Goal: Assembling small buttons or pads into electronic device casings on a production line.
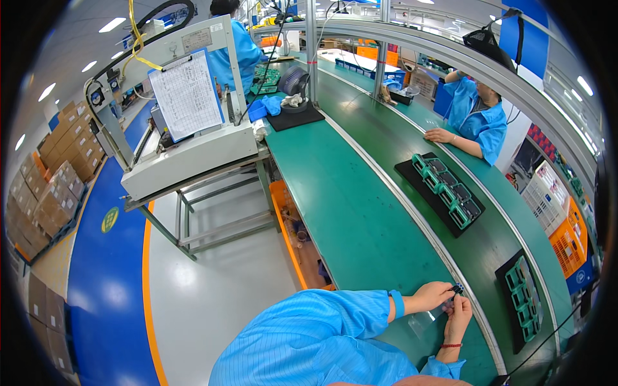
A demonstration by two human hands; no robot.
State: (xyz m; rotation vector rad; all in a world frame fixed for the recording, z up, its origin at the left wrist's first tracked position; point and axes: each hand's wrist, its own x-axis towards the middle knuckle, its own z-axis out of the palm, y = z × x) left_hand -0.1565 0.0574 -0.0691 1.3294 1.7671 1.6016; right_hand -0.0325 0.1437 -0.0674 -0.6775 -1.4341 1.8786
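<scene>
Along the person's right, a green conveyor belt (476, 260) is bounded by a metal rail (418, 217), and on the near side of that rail a long green tabletop (347, 219) is stretched out. On the belt, two black trays are carried, well apart: a farther one (418, 184) and a nearer one (504, 293), each loaded with a row of green framed boards. The nearer tray is set to the right of the hands, across the rail, with its long axis run roughly along the belt; of the two hands, the right is placed closer to it. The left hand (434, 296) is brought in from the left, and its fingertips are pinched together on a small dark part (457, 289). The right hand (458, 315) is raised from the lower edge, with its fingers bent in just below that part; whether they are clamped on it or on something thinner cannot be told. Beneath the hands, a piece of clear film (421, 323) is seen over the tabletop, though its contact with the right fingers cannot be made out. The dark part itself is held at the tips of the left hand, above the right fingertips and just beside the rail; its long axis is too small to be read.
</scene>
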